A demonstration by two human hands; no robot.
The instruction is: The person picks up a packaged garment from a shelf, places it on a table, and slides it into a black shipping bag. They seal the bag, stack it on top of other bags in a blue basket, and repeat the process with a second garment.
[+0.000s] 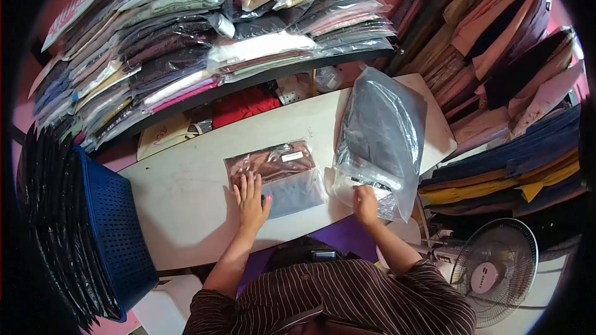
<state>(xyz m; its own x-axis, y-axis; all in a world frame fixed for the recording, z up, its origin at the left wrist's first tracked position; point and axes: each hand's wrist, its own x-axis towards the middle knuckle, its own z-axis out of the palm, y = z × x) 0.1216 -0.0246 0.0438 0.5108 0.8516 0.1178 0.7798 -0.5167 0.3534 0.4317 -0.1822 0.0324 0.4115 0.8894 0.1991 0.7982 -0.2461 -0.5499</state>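
Note:
In the head view, my left hand (251, 203) lies flat with fingers stretched on a folded garment in a clear plastic bag (298, 192). The garment's upper part is shiny dark brown with a white label (292, 157); the lower part looks grey-blue. My right hand (365, 206) is closed, fingers curled, over the near end of a pile of clear plastic packaging. What its fingers hold is hidden. A large dark garment in a clear plastic bag (382, 118) stretches away behind that hand. White and black material (372, 185) shows beside the fingers.
The pale table (186, 211) runs under both hands. A blue basket (118, 223) with black plastic packets (62, 229) stands at left. A shelf of bagged clothes (180, 43) is behind. Hanging clothes (496, 43) and a fan (493, 273) are at right.

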